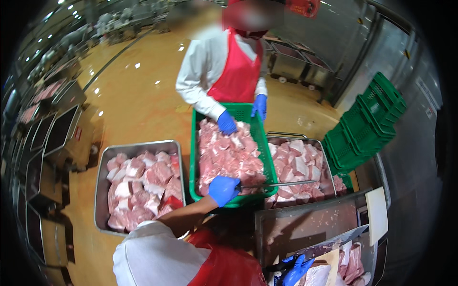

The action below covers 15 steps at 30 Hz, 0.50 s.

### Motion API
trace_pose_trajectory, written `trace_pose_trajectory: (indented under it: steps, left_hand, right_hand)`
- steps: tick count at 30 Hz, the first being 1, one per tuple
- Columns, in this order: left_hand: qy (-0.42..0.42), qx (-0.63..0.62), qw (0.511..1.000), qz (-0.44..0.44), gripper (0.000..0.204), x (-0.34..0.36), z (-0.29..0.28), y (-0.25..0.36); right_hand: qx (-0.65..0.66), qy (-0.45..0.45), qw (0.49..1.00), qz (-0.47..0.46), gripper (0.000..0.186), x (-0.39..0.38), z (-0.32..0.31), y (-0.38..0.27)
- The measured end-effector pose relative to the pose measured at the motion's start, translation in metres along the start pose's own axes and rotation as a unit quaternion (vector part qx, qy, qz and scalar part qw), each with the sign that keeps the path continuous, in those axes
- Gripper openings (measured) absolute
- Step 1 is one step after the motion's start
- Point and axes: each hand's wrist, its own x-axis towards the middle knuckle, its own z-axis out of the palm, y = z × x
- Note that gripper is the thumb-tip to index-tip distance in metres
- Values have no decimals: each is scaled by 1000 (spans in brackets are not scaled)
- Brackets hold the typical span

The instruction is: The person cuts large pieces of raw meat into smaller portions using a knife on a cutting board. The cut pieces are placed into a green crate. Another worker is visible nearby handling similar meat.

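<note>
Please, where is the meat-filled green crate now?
At the head view's centre, the crate stands between the left metal bin and the right metal bin.

Metal carts stand at left, stacked green crates at right.

In the grip of the blue-gloved left hand: one long, thin metal tool. Just beyond the grip, one green plastic crate of pink meat. Left and right of the grip, two silver metal tubs. Farther right, at least three stacked green crates. Ahead, one co-worker.
</note>
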Motion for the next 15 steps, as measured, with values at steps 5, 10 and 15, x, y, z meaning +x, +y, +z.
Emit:
trace_pose_trajectory:
  steps: [5,10,15]
  left_hand:
    - [39,22,999,19,18,-8,-44,11]
    - [79,68,994,42,17,-11,-99,37]
    - [111,39,990,73,13,-5,-123,66]
  right_hand:
    - [172,-89,981,-20,35,7,2,32]
    - [250,-140,954,-93,25,42,22,110]
    - [163,-81,964,-193,20,37,52,101]
